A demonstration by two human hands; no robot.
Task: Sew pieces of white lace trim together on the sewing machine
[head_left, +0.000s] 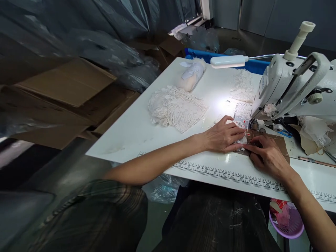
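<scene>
My left hand lies palm down on a small piece of white lace, its fingers stretched across the fabric toward the needle. Just right of it, my right hand has bent fingers, with the fingertips closed at the near edge of the lace. The two hands almost touch. A white sewing machine stands over the work, its presser foot close beyond my fingers. Small red marks show on the plate around the foot. More lace trails behind the machine's needle area.
A heap of white lace and a wrapped cream roll lie on the white table. A lamp lights the area. A printed ruler runs along the front edge. Cardboard boxes stand left; a purple basket sits below.
</scene>
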